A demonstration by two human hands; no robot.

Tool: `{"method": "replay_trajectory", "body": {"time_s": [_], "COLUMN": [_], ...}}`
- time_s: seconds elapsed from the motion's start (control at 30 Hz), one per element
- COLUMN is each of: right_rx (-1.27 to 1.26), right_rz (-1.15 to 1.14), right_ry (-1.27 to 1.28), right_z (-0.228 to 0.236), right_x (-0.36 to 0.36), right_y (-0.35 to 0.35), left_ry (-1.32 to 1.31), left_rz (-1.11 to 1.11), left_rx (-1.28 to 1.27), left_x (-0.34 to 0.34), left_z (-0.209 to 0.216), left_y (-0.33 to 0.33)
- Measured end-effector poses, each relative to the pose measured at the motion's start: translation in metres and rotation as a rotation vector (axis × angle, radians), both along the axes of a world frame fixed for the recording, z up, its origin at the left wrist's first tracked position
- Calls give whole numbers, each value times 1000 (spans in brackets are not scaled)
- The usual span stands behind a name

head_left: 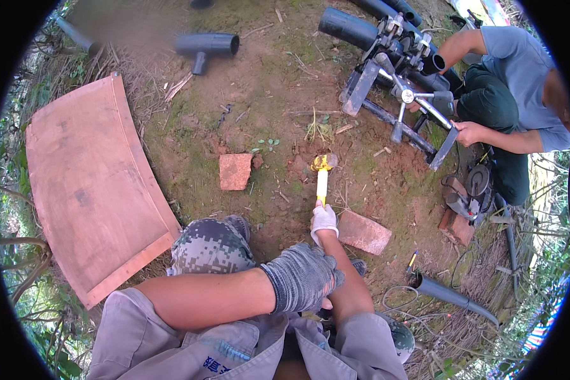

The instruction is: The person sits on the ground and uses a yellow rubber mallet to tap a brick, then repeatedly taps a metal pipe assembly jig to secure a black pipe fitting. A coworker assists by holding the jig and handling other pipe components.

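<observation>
My right hand (323,221), in a white glove, is wrapped round the lower handle of a hammer (322,185). The hammer has a yellow, soil-stained head and a pale yellow handle. Its head is at the bare ground ahead of me, by a small hollow; whether it touches cannot be made out. My left hand (303,277), in a grey knitted glove, lies close against my right forearm with its fingers curled. What those fingers hold, if anything, is hidden. One reddish brick (365,232) lies just right of my right hand, and a broken brick (235,171) lies left of the hammer.
At the far right a person (512,95) crouches, hands on a metal pipe clamp frame (399,88) holding black pipes. A black tee fitting (206,47) lies far left, a wooden board (95,183) at the left. Near right are a power tool (468,196), a pipe piece (453,294) and loose cable.
</observation>
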State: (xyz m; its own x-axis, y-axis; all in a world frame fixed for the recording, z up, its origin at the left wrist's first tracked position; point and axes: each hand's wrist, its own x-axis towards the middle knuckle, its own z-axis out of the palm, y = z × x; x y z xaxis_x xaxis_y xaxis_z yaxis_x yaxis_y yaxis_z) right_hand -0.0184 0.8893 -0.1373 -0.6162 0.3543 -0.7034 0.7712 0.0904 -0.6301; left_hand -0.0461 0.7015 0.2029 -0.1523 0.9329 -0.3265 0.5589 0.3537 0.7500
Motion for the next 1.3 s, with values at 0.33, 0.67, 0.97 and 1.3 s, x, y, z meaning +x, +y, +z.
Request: {"method": "replay_trajectory", "body": {"time_s": [0.33,0.67,0.97,1.3], "right_rx": [-174,252,-71,186], "right_rz": [36,230,54,151], "right_ry": [980,-16,1062,22], "right_z": [209,70,210,54], "right_x": [-87,19,-92,-5], "right_y": [-38,-49,-46,-43], "left_ry": [6,75,-24,-6], "left_rz": [77,145,87,189], "left_rx": [124,27,168,171], "left_x": [5,-3,20,11], "left_z": [6,2,7,-14], "left_y": [-10,-17,-10,-9]}}
